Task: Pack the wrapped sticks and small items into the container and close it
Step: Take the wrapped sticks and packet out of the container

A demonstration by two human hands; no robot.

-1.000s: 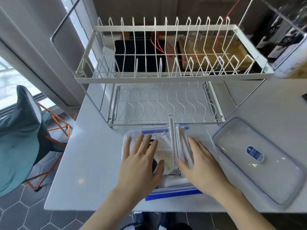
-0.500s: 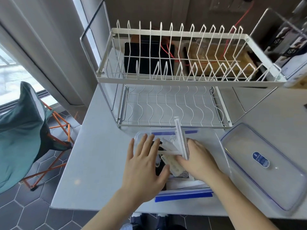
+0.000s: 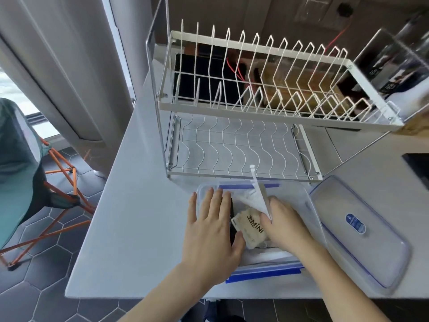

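Observation:
A clear plastic container (image 3: 308,205) with blue clasps sits at the table's near edge, below the dish rack. Inside lie white wrapped sticks (image 3: 256,194), tilted so one end pokes up past the far rim, and a beige packet (image 3: 249,228) printed "MiNi". My right hand (image 3: 284,225) is inside the container, fingers closed on the wrapped sticks. Flat over the container's left side rests my left hand (image 3: 213,231), fingers spread, thumb touching the beige packet. A dark item under that hand is mostly hidden. The clear lid (image 3: 362,242) lies to the right of the container.
A white two-tier wire dish rack (image 3: 243,135) stands just behind the container. A clear box (image 3: 399,61) sits at the far right. A dark flat object (image 3: 417,166) lies at the right edge. A teal folding chair (image 3: 21,170) with orange legs stands on the floor at left.
The wrapped sticks have tipped from upright to slanting left, lower in the container. My right hand has shifted left with them, uncovering the beige packet. My left hand has stayed put.

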